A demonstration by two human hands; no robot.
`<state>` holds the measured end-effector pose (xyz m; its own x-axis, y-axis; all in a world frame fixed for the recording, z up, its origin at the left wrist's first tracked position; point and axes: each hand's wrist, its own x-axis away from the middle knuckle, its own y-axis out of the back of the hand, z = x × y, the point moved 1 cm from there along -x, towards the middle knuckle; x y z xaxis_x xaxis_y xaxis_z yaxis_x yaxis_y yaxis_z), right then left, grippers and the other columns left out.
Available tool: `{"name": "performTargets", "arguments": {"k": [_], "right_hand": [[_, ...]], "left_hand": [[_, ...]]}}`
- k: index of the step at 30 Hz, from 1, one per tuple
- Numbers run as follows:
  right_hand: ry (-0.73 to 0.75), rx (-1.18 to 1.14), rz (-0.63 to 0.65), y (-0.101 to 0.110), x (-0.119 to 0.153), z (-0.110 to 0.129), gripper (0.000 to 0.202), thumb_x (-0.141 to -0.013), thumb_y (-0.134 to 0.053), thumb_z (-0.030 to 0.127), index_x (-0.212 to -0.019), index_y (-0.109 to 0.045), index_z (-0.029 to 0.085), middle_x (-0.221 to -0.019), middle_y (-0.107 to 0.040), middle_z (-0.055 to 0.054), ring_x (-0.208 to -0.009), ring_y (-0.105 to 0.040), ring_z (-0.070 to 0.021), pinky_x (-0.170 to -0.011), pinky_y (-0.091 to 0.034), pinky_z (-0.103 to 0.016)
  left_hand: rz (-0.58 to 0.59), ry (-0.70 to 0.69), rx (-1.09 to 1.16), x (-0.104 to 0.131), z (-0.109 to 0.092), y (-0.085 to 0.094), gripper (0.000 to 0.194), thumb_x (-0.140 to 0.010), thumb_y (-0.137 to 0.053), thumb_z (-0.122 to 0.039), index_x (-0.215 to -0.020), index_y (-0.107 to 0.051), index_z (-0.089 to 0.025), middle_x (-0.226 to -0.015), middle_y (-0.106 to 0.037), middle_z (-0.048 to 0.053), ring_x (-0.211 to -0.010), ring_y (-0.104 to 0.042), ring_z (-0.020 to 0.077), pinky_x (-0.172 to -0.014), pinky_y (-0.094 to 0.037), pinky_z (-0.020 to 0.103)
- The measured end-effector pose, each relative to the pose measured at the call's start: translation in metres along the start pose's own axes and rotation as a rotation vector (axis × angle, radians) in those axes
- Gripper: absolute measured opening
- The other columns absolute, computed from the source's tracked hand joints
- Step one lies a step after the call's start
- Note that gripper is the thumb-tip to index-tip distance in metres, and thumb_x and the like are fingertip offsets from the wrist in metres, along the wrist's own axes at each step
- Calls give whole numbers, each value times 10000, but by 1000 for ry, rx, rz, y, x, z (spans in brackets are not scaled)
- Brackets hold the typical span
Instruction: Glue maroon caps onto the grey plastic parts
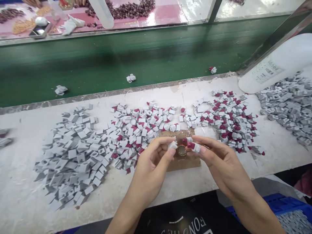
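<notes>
My left hand (156, 159) pinches a small grey plastic piece (172, 145) between thumb and fingertips. Close by on the right, my right hand (216, 159) grips small grey-and-dark-red parts (194, 147) between thumb and forefinger, with red ends pointing left. Beneath both hands lies a brown board (186, 164) bearing a round metal ring (181, 150). Behind the hands spreads a heap of mixed grey and red parts (138, 126). Another heap of grey-and-red parts (231, 123) lies beyond my right hand.
A large pile of plain grey pieces (75, 156) covers the left of the white table (21, 182). More grey pieces (290, 107) lie far right, beside a leaning white bottle (275, 65). A green conveyor belt (97, 68) runs behind, carrying a few parts. A blue crate (280, 203) stands at lower right.
</notes>
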<state>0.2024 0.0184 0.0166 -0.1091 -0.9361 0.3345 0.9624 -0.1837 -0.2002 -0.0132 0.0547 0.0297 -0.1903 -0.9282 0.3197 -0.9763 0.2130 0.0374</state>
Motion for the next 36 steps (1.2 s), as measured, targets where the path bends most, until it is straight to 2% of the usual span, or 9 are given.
{"name": "performTargets", "arguments": {"k": [4, 7, 10, 15, 18, 22, 29, 33, 36], "right_hand": [[-73, -148, 31, -4, -7, 0, 206, -974, -998, 548, -1101, -993, 386, -1165, -956, -56, -1062, -919, -266, -1071, -768, -461], [-109, -180, 33, -5, -8, 0, 224, -940, -1024, 562, -1079, -995, 389, -1148, -960, -60, -1084, -913, -266, -1100, -752, -472], [-108, -174, 5, -4, -8, -1, 259, -911, -1043, 586, -1086, -996, 401, -1137, -961, -59, -1085, -904, -253, -1043, -749, -410], [-69, -151, 2, -3, -6, 1, 226, -941, -1027, 564, -1087, -999, 395, -1036, -945, -46, -880, -846, -173, -877, -721, -293], [-35, -162, 1, -4, -7, 2, 203, -953, -1020, 555, -1084, -999, 401, -1049, -946, -37, -908, -855, -171, -885, -718, -274], [33, -128, -29, -5, -6, -2, 151, -985, -1003, 521, -1093, -996, 415, -1108, -946, -16, -1034, -889, -180, -932, -711, -239], [246, 18, 24, 1, -4, -2, 129, -1106, -890, 370, -1169, -985, 432, -1141, -920, 4, -1069, -865, -155, -933, -694, -215], [318, 122, 71, 6, -7, 12, 210, -1117, -850, 272, -1195, -984, 415, -1068, -907, -14, -1003, -850, -167, -858, -692, -234], [313, 159, 91, 7, -9, 20, 230, -1096, -863, 242, -1198, -987, 407, -1067, -913, -36, -996, -853, -195, -822, -702, -265]], "left_hand": [[84, 4, 164, -11, 1, -10, 85, -1131, -794, -321, -1183, -853, -290, -1089, -864, 15, -1019, -853, 165, -934, -709, 251], [108, -17, 200, -15, 1, -14, 73, -1111, -815, -246, -1145, -866, -286, -1145, -882, 8, -1065, -863, 150, -945, -708, 216], [120, -39, 194, -16, -1, -16, 104, -1110, -811, -215, -1140, -879, -287, -1125, -890, 2, -1018, -865, 141, -918, -714, 204], [148, -28, 229, -15, -6, -18, 125, -1127, -799, -219, -1159, -887, -302, -1104, -906, -10, -982, -883, 132, -911, -727, 201], [156, -33, 229, -16, -9, -21, 135, -1129, -798, -218, -1172, -892, -304, -1115, -913, -6, -985, -889, 137, -918, -733, 208], [141, -48, 172, -16, -10, -24, 122, -1121, -809, -244, -1164, -901, -312, -1135, -914, -3, -997, -882, 144, -901, -726, 206], [112, -105, 58, -10, -6, -23, 142, -1098, -834, -267, -1182, -915, -348, -1065, -902, -9, -995, -850, 176, -839, -681, 232], [141, -208, -69, -8, -17, -17, 208, -1113, -809, -225, -1220, -894, -382, -1111, -893, -33, -958, -819, 168, -831, -654, 259], [183, -292, -231, -11, -31, -9, 239, -1102, -796, -167, -1216, -871, -363, -1054, -875, -40, -913, -792, 171, -825, -639, 281]]}}
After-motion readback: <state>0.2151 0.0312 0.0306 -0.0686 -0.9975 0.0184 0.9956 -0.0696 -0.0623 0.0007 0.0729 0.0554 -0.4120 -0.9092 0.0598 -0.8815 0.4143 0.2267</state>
